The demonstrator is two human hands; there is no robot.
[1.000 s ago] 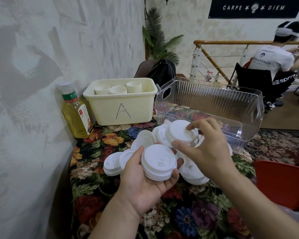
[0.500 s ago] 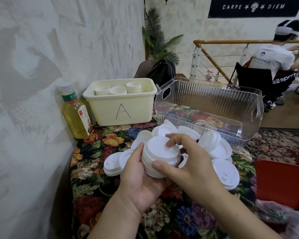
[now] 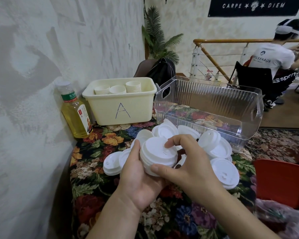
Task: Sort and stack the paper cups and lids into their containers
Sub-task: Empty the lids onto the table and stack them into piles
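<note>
My left hand (image 3: 138,180) cups a stack of white lids (image 3: 155,155) from below and from the left. My right hand (image 3: 188,163) grips the same stack, thumb on its front edge and fingers curled over its top. More loose white lids (image 3: 219,149) lie scattered on the floral tablecloth behind and to the right, with another small pile of lids (image 3: 111,163) on the left. A cream bin marked A (image 3: 121,107) at the back holds three stacks of paper cups (image 3: 118,88). The clear ribbed bin (image 3: 209,100) beside it holds nothing.
A bottle of yellow drink (image 3: 75,111) stands against the wall on the left. A red chair (image 3: 281,180) is at the table's right edge. A backpack (image 3: 162,71) sits behind the bins. A person sits at the far right by a railing.
My right hand brought a few lids from the pile onto the stack in my left hand. It now stays on top of that taller stack.
</note>
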